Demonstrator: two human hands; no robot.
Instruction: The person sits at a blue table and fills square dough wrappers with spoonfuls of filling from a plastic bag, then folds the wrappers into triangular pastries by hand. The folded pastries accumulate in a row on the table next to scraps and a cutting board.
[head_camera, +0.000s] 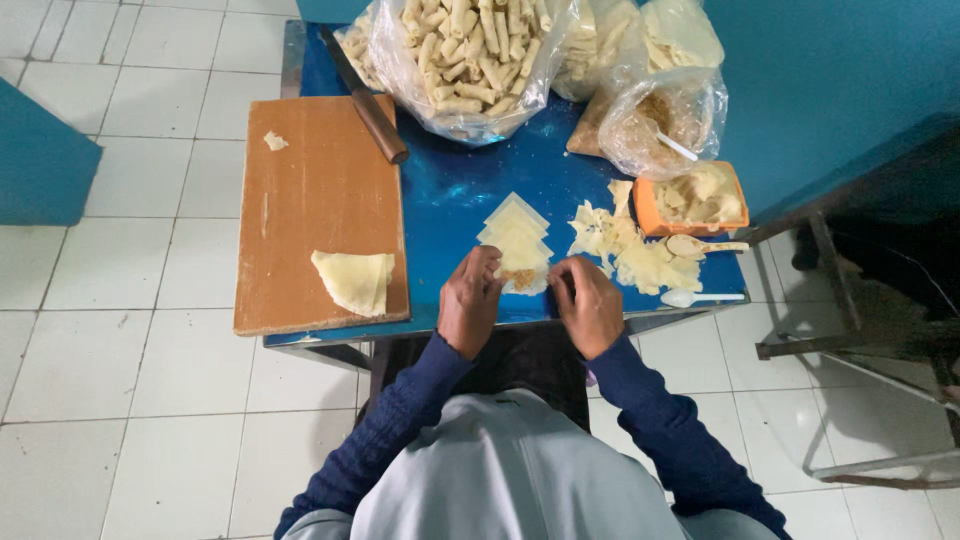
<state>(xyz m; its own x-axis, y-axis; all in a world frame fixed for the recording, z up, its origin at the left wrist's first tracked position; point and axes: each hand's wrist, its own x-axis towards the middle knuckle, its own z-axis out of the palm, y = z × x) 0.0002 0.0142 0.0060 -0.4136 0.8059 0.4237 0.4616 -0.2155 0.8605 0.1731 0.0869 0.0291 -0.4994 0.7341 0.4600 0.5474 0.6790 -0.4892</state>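
My left hand (470, 301) and my right hand (587, 303) both pinch the near end of a pale square wrapper (524, 279) with brown filling on it. It lies at the front of a short row of overlapping wrappers (514, 228) on the blue table (450, 195). Both hands rest near the table's front edge, fingers curled on the wrapper's sides.
A wooden cutting board (320, 190) with a folded dough sheet (354, 281) and a knife (366, 102) lies left. Bags of finished rolls (470, 55) and filling (660, 125) stand at the back. An orange tub (698, 198), wrapper scraps (635, 250) and two spoons (700, 246) sit right.
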